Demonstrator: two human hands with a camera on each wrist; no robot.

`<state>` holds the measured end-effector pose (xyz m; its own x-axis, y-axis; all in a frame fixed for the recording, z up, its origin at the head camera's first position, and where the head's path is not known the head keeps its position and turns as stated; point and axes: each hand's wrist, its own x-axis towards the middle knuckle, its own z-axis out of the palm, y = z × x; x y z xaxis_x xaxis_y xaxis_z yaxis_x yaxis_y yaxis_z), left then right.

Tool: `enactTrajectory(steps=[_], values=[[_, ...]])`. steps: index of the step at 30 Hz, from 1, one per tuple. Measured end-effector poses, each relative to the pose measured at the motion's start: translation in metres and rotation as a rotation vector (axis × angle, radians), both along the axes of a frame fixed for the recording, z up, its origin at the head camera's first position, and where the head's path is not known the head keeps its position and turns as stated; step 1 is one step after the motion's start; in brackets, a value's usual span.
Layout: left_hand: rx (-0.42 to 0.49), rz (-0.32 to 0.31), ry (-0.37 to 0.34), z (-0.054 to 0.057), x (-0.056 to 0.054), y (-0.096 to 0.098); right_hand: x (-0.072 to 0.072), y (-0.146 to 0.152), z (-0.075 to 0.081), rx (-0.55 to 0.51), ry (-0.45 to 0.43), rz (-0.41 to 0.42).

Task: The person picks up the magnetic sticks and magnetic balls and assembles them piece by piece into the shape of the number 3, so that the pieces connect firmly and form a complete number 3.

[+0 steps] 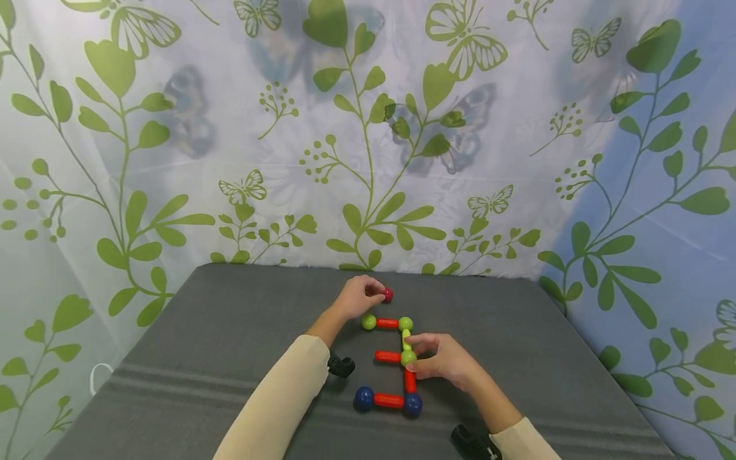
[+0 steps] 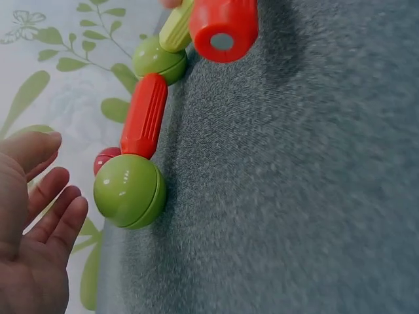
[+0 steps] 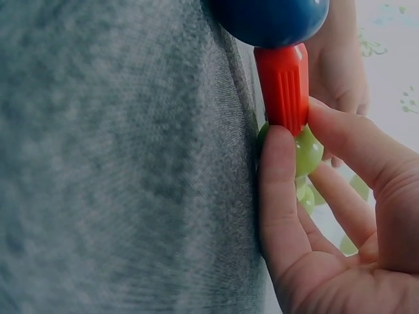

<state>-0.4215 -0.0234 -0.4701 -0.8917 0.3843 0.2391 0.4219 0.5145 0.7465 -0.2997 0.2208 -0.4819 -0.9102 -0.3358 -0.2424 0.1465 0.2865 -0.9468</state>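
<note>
A flat figure of magnetic sticks and balls lies before me. Its top row joins a green ball (image 1: 369,321), a red stick (image 1: 387,323) and another green ball (image 1: 406,324); a yellow-green stick (image 1: 406,340) runs down to the middle green ball (image 1: 409,358). My right hand (image 1: 445,361) grips that middle ball, with fingertips also against the red stick (image 3: 283,88) below it. My left hand (image 1: 359,297) is beside a red ball (image 1: 388,294) beyond the top row. In the left wrist view its fingers are loosely bent, apart from the ball, which the green ball (image 2: 131,191) partly hides.
A middle red stick (image 1: 388,356) points left, its grey end free. At the bottom, a red stick (image 1: 389,400) joins two blue balls (image 1: 364,398). Everything lies on a grey cloth-covered table (image 1: 230,332); a leaf-patterned curtain (image 1: 276,140) hangs behind it.
</note>
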Motion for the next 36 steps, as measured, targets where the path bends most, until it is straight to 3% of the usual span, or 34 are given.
enactTrajectory(steps=[5,9,15,25,30,36], values=[[-0.028,0.014,0.016,-0.005,-0.008,0.007,0.000,0.000,0.001,-0.010,-0.002,-0.003],[-0.047,0.013,-0.013,-0.008,-0.012,0.010,0.000,0.000,0.001,-0.008,-0.010,-0.007],[-0.076,-0.025,-0.064,-0.006,-0.014,0.013,0.000,-0.001,0.003,-0.001,-0.008,-0.012],[-0.251,-0.106,-0.024,-0.012,-0.023,0.016,0.000,0.001,0.000,-0.011,-0.025,-0.017],[-0.245,-0.093,-0.032,-0.014,-0.024,0.018,-0.003,0.002,-0.003,-0.001,-0.018,-0.020],[-0.197,-0.027,-0.064,-0.017,-0.023,0.021,-0.002,0.002,-0.002,0.002,-0.033,-0.018]])
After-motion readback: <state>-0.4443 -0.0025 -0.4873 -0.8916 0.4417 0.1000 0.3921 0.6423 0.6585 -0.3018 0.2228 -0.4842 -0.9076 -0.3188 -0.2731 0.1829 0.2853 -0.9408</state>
